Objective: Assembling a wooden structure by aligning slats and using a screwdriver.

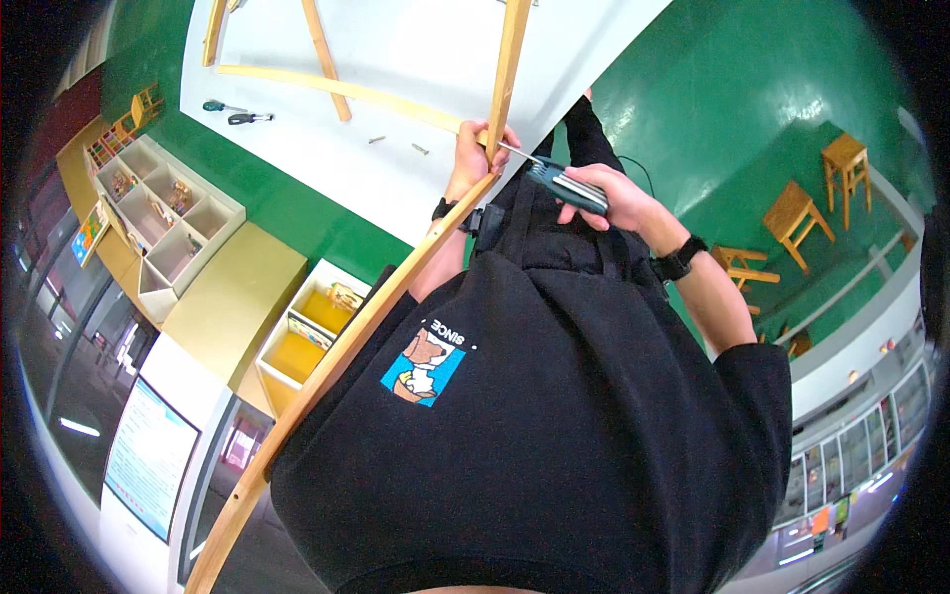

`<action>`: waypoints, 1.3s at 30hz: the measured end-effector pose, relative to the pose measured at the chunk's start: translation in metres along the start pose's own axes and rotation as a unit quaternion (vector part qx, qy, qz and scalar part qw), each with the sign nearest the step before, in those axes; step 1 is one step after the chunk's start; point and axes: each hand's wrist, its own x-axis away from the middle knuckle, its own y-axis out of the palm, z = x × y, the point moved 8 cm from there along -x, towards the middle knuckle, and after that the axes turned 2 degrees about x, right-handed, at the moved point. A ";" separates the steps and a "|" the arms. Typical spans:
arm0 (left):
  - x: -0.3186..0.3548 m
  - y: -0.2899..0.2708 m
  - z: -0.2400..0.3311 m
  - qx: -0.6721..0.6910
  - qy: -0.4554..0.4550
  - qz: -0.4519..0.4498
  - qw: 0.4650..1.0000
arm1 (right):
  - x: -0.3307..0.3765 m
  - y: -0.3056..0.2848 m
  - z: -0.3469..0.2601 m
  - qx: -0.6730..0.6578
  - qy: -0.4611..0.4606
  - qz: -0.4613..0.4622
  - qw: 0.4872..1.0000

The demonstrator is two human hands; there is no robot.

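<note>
My left hand (473, 158) is closed around the corner of a wooden frame, where a rail (356, 91) meets a long wooden bar (346, 342). From that corner another wooden piece (510, 74) rises toward the far edge. My right hand (616, 196) grips a dark green folding hex key set (569, 188), with silver keys folded in its handle. One thin key is swung out, its tip close to the joint by my left fingers; I cannot tell whether it sits in a screw head.
Two screwdrivers (250, 118) and loose screws (421, 149) lie on the white table (297, 163). The long bar slants past my left side. Wooden stools (798, 223) stand on the green floor (683, 119) at right. Compartmented shelves (213, 213) stand at left.
</note>
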 end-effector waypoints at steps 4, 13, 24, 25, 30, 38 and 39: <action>0.001 0.000 -0.001 0.017 -0.007 -0.003 1.000 | 0.013 -0.012 -0.014 0.194 -0.114 0.224 0.948; -0.004 -0.006 -0.007 0.051 -0.001 0.022 0.998 | 0.038 0.022 -0.047 0.650 -0.315 0.300 0.624; -0.006 -0.003 -0.006 0.013 -0.002 -0.016 1.000 | -0.006 -0.027 0.018 -0.027 -0.008 0.079 0.996; -0.006 -0.002 -0.003 0.007 0.003 -0.021 1.000 | 0.000 -0.020 0.007 0.053 -0.046 0.134 0.989; -0.003 0.003 0.000 0.036 -0.001 -0.024 0.999 | 0.045 0.025 -0.059 0.553 -0.329 0.313 0.699; -0.004 -0.004 -0.003 -0.013 -0.010 0.013 1.000 | 0.008 0.002 -0.017 0.359 -0.075 0.187 0.911; -0.004 -0.005 -0.002 -0.013 -0.009 0.013 1.000 | 0.005 0.003 -0.010 0.217 -0.088 0.144 0.961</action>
